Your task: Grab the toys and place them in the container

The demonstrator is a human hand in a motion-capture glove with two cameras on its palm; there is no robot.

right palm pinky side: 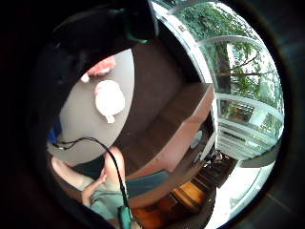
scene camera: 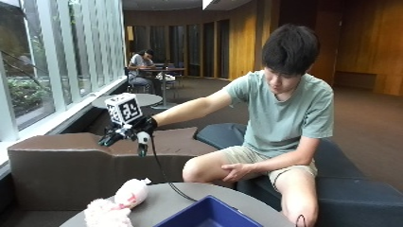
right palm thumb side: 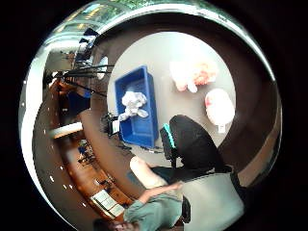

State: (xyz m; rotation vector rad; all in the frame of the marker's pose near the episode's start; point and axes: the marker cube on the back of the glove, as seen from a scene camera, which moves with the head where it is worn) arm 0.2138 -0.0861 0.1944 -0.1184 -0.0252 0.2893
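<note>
container (scene camera: pixel 211 215) cut off by edge | pink toy (scene camera: pixel 104 215) partly cropped (blurred)

The person (scene camera: pixel 277 109) wears a pale green T-shirt, khaki shorts and a black glove (scene camera: pixel 129 131)

The seated person's right arm reaches straight out, raised; the black-gloved right hand (scene camera: pixel 129 131) is palm-down with fingers (scene camera: pixel 107 140) relaxed, holding nothing. The bare left hand (scene camera: pixel 234 171) rests on the thigh.

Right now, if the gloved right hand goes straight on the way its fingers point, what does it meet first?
The gloved right hand points sideways above the round grey table. Its way looks free; the brown padded bench back sits lower, though depth is unclear.
</note>
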